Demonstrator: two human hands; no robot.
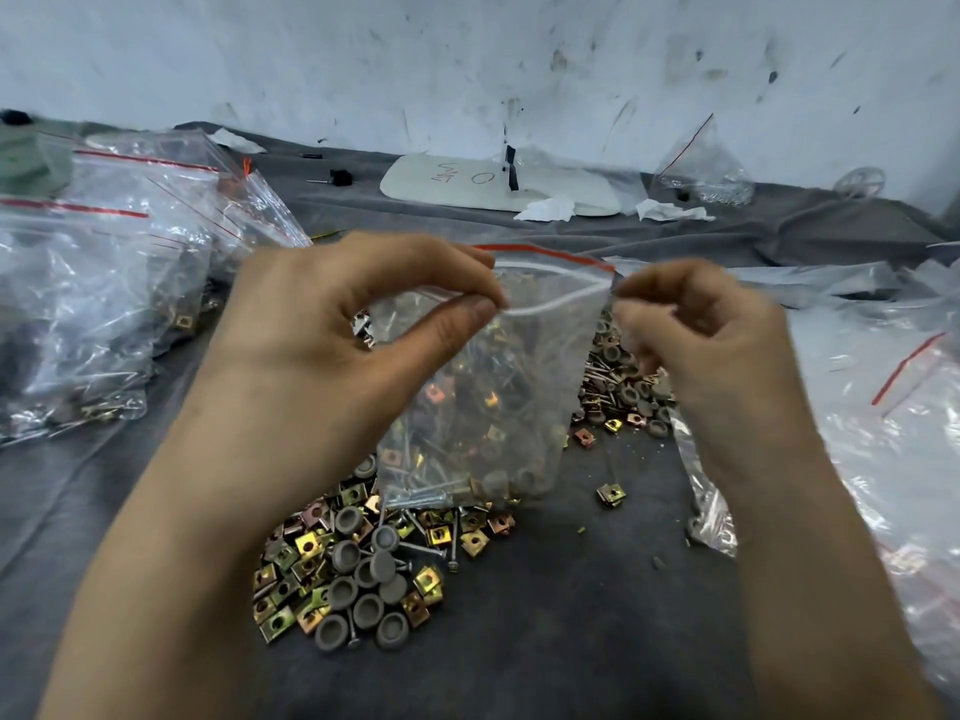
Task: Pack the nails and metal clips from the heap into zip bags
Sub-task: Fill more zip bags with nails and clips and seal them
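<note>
A: Grip?
B: Left hand (332,324) and right hand (696,345) each pinch the top edge of the zip bag (498,387), held above the heap (353,563), near centre.
A: Seal?
B: Mouth still gapes. I'd keep the bag upright and slide pinched fingers along the strip, left to right.

A wrinkly grey cloth (545,641) lies spread under it all. Far past the left hand (322,330) lies a small black knob (338,177). To its right is a flat white board (441,187) with red writing. Crumpled white paper (548,209) touches the board. Past the right hand (717,345) lies another paper scrap (670,210). A dirty white wall (467,54) stands behind.
</note>
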